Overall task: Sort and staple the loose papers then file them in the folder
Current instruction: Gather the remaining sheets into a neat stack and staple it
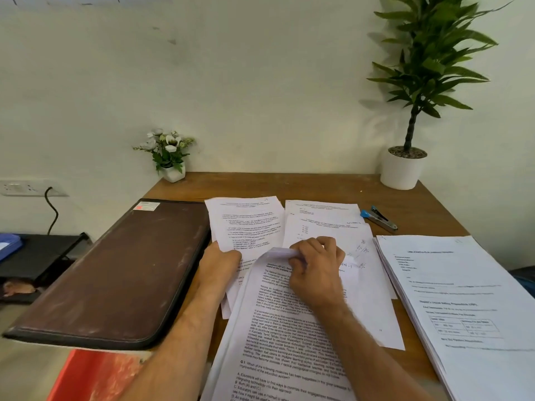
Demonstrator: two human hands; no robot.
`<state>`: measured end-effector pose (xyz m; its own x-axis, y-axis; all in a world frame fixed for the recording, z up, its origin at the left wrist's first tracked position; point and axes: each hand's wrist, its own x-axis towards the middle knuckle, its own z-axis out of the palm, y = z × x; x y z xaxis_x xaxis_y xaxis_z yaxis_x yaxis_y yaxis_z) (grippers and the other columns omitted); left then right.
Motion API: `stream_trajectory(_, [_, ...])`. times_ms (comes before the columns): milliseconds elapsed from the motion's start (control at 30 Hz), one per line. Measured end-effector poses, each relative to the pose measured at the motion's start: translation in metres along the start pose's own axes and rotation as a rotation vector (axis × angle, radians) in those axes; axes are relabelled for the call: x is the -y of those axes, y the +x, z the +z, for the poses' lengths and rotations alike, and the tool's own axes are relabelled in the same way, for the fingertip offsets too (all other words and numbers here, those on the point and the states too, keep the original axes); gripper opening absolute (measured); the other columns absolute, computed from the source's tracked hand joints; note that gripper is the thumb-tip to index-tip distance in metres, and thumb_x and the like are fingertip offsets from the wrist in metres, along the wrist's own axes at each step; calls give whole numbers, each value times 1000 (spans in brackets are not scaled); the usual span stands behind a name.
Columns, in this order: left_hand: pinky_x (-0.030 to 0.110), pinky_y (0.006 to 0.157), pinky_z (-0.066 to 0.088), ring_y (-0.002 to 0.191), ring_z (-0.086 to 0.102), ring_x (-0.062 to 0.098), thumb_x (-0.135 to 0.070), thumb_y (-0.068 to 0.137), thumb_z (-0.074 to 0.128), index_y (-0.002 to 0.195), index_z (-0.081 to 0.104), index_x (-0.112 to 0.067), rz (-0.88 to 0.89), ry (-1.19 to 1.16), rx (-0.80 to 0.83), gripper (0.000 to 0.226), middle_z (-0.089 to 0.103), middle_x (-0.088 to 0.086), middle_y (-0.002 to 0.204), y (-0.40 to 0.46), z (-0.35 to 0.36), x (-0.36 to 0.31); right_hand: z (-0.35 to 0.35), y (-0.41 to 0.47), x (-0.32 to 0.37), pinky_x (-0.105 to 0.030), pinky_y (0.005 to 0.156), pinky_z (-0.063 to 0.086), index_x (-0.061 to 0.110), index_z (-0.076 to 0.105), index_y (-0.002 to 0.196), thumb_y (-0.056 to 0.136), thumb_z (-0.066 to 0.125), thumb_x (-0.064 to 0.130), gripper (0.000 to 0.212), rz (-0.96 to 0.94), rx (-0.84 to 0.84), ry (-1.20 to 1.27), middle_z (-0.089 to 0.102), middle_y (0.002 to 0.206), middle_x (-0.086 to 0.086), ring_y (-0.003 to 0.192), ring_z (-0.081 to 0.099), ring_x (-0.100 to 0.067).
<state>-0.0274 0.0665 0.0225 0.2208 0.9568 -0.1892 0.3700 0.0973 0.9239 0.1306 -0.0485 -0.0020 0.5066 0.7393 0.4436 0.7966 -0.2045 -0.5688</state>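
At six o'clock a printed sheet (289,328) is pinched at its curled top edge by the right hand (317,273). At nine o'clock of it, another page (246,224) is held by the left hand (221,263), fingers curled on its lower edge. A paper stack (469,308) lies at three o'clock, a closed brown folder (121,273) at nine. Farther off, a stapler (379,217) is seen at one o'clock, near a potted plant (404,169).
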Motion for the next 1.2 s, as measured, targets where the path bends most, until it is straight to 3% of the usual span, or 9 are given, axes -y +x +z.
stream_trajectory(167, [46,85,59,90,69,22,-30,67,52,93,70,-27,2,27,-14,32,74,-8,97,-5,-1,-4,1,1,2,-42,104,34,23,66,102,91,63,17,13,-8,-3,11,52,108,16,112,19,-1])
stream_trajectory(300, [41,85,58,92,71,21,-50,94,61,101,73,-23,-45,-80,-7,31,76,-5,98,3,1,-6,-2,1,1,-41,108,24,22,68,102,93,60,17,13,-5,3,-14,58,108,12,118,24,-7])
stream_trajectory(433, [39,80,59,93,72,20,-34,106,51,110,72,-16,94,-40,-78,28,76,-2,102,5,-5,-6,-1,-2,-2,-37,112,12,25,69,102,95,58,19,15,3,27,-17,54,107,18,122,34,-8])
stream_trajectory(533, [44,84,61,101,69,14,-20,103,52,114,66,-30,223,-34,-131,20,72,-9,111,2,-18,-15,3,1,-4,-34,109,13,28,67,95,94,58,16,15,-22,2,-5,61,101,16,110,50,-9])
stream_trajectory(700, [42,85,57,102,67,11,-27,92,63,121,60,-38,279,-121,-160,32,70,-14,109,-5,-29,-31,-3,11,-1,-30,109,9,29,70,102,97,55,14,21,-36,-2,-33,65,108,15,110,52,-7])
stream_trajectory(867, [29,74,57,89,74,11,-32,100,61,90,77,-31,280,-85,-102,18,77,-15,88,-10,-41,-36,-13,42,26,-28,93,22,22,71,89,86,57,1,25,-150,-80,120,68,93,8,92,57,-19])
stream_trajectory(967, [41,90,59,97,73,12,-23,100,61,95,78,-33,330,-124,-43,20,78,-15,97,-14,-44,-44,-29,68,52,-29,92,26,20,70,91,85,60,-2,26,-214,-79,132,69,97,6,95,57,-17])
stream_trajectory(1067, [48,91,59,100,73,16,-8,98,58,106,76,-33,411,-178,21,32,77,-10,104,-23,-46,-60,-51,93,76,-31,89,26,19,70,96,84,59,-1,26,-297,-74,91,69,97,4,95,59,-19])
stream_trajectory(1200, [60,93,53,96,70,33,-6,98,57,101,75,-11,486,-287,74,18,74,19,103,-30,-56,-80,-73,114,101,-32,91,27,18,70,100,85,56,-1,28,-366,-76,83,67,93,6,94,61,-20])
